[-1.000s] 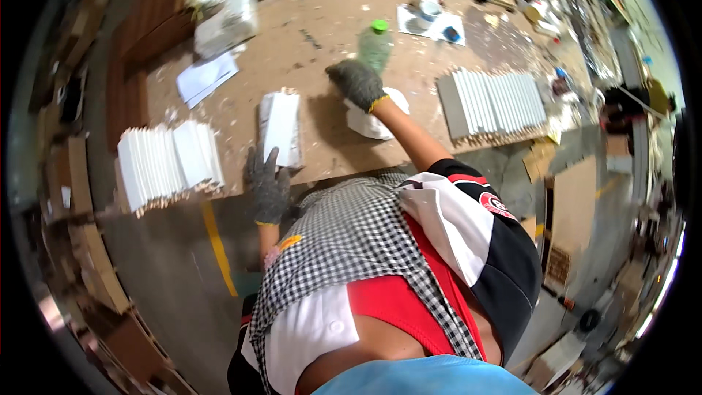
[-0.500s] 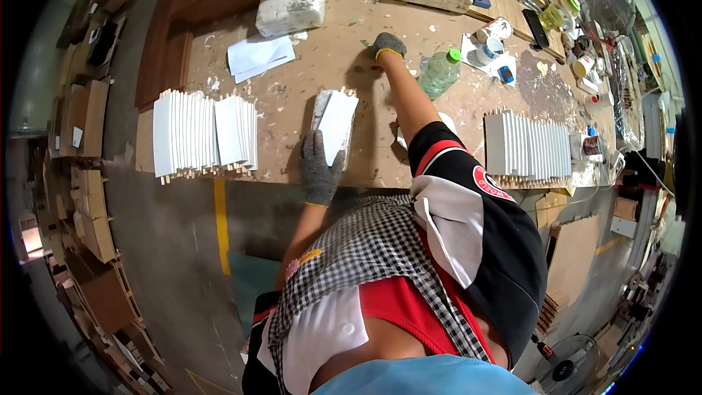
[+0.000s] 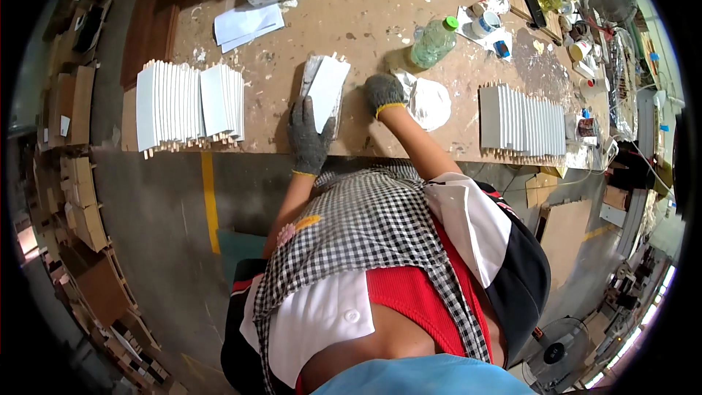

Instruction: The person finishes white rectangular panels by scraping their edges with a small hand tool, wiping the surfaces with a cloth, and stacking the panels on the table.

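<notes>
My left hand [image 3: 311, 137], in a grey knit glove, grips the near end of a white panel [image 3: 328, 93], with fingers along its left side. The panel lies slanted over a pale, wrapped-looking block [image 3: 309, 73], and small wooden pegs stick out at the far end. My right hand [image 3: 385, 93], in a matching glove with a yellow cuff, is closed low over the table to the right of the panel. Whatever its curled fingers may hold is hidden. Just beside it lies a crumpled white cloth [image 3: 430, 102].
Rows of white pegged panels stand at left [image 3: 168, 106] and right [image 3: 523, 121] on the brown worktable [image 3: 351, 18]. A green-capped bottle [image 3: 434, 44] stands beyond the cloth. White paper sheets [image 3: 247, 27] lie far left; small tubs [image 3: 485, 24] stand far right.
My right hand has drawn back from the far part of the table to beside the white cloth, which my arm partly covered before. My left hand stays on the panel. The view has shifted slightly.
</notes>
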`<state>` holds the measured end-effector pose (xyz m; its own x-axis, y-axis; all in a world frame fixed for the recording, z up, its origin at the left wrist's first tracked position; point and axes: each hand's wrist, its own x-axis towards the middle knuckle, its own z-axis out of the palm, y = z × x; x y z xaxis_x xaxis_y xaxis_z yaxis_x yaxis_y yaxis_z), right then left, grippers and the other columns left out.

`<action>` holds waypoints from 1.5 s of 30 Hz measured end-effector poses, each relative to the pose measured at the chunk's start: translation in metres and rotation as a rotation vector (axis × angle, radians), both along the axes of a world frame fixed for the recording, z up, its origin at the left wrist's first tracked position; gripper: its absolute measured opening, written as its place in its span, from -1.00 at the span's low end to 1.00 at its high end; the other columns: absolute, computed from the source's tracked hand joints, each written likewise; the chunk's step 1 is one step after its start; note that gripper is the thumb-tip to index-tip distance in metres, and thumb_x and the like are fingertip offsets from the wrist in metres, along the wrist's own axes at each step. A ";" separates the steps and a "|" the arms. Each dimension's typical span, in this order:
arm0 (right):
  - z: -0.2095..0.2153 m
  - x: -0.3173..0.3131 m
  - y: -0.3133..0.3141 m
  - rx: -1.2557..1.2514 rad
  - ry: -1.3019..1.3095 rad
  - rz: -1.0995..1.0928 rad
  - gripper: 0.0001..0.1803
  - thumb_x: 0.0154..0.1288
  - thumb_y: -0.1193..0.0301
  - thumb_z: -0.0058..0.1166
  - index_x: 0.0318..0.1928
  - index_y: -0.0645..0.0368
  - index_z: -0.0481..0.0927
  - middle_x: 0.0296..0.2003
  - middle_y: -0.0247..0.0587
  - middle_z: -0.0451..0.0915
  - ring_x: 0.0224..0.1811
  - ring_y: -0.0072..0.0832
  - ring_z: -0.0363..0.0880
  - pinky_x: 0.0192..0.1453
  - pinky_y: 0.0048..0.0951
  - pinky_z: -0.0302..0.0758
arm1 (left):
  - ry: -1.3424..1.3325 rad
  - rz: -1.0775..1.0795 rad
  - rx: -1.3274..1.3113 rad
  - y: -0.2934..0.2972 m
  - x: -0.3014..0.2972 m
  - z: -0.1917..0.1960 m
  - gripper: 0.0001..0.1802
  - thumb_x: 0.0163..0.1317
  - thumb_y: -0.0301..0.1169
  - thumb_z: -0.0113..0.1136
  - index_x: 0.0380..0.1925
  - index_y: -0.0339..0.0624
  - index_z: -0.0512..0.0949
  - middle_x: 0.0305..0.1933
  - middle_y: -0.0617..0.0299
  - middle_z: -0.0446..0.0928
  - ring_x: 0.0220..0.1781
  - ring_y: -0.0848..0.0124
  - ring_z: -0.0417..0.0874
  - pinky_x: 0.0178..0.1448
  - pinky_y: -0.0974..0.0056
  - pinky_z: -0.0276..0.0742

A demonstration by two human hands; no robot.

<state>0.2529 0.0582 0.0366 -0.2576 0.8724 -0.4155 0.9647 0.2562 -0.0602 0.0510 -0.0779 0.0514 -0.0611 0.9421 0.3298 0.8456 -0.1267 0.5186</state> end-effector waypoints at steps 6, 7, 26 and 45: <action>0.037 0.012 -0.089 -0.032 0.119 0.143 -0.83 0.20 0.40 0.22 -0.25 0.14 0.80 -0.18 0.04 0.74 -0.10 -0.08 0.75 -0.02 -0.14 0.67 | 0.032 0.020 -0.131 -0.002 -0.018 0.007 -0.13 0.31 0.05 0.33 0.46 -0.21 0.30 0.40 -0.32 0.38 0.41 -0.25 0.39 0.47 -0.24 0.26; 0.032 0.017 -0.098 0.031 0.195 0.179 -0.82 0.17 0.35 0.27 -0.26 0.15 0.79 -0.18 0.02 0.73 -0.10 -0.07 0.74 -0.03 -0.14 0.67 | 0.128 -0.030 -0.173 0.000 -0.028 0.012 -0.03 0.22 0.12 0.40 0.44 -0.32 0.33 0.43 -0.30 0.37 0.48 -0.24 0.34 0.57 -0.19 0.16; 0.061 0.035 -0.123 -0.078 0.721 0.200 -0.70 0.26 0.39 0.26 -0.01 0.17 0.66 -0.18 0.01 0.70 -0.09 -0.04 0.69 0.09 -0.11 0.56 | 0.239 -0.158 -0.169 0.086 0.016 -0.001 -0.05 0.17 0.07 0.43 0.45 -0.22 0.34 0.41 -0.25 0.39 0.46 -0.14 0.37 0.59 -0.12 0.15; 0.064 0.009 -0.086 0.149 0.551 -0.096 -0.62 0.51 0.25 0.02 0.26 0.00 0.55 -0.13 0.08 0.65 -0.13 0.02 0.70 -0.10 -0.01 0.63 | 0.287 -0.187 -0.152 0.066 0.016 0.018 -0.22 0.09 -0.02 0.50 0.33 0.02 0.51 0.40 0.15 0.51 0.49 0.08 0.42 0.54 -0.05 0.30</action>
